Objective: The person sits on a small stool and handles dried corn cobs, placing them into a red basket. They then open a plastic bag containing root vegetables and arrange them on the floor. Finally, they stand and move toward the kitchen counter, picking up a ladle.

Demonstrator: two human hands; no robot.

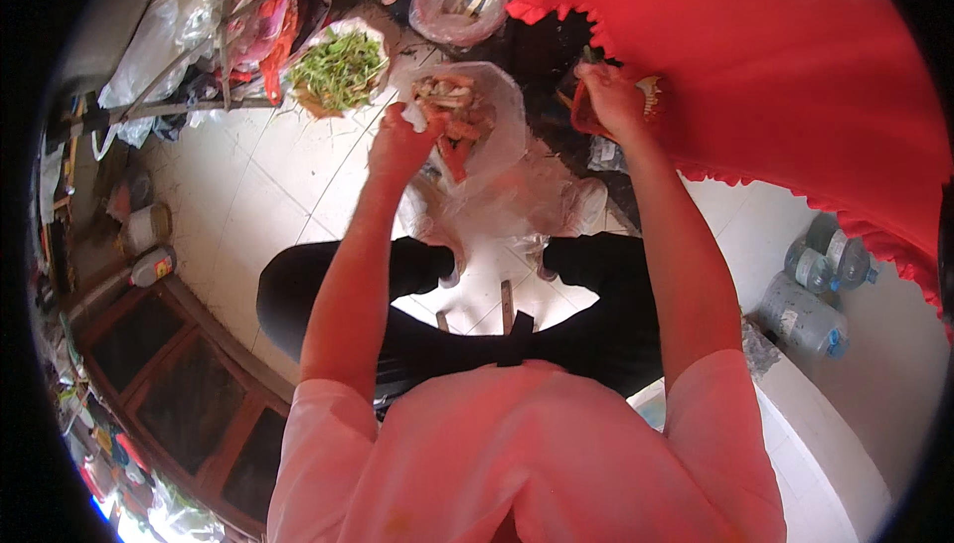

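My left hand (406, 133) has its fingers closed on a small white piece (414, 117), too small to name. It is at the left side of a clear plastic bag (503, 126), opened out in front of me. In the bag lie pale and orange-brown food pieces (451, 96). Farther right, my right hand (615, 99) reaches to a small red basket (585, 120) beside the hanging red cloth (753, 58). Something dark green shows by its fingertips; whether the hand grips it is unclear.
Leafy green trimmings (339, 70) are heaped on the left. Beyond stands a bag-lined bowl (458, 3). A rack (201, 107) holds plastic bags. Large water bottles (805, 316) lie at right, and a dark-paned wooden frame (186, 386) is at lower left.
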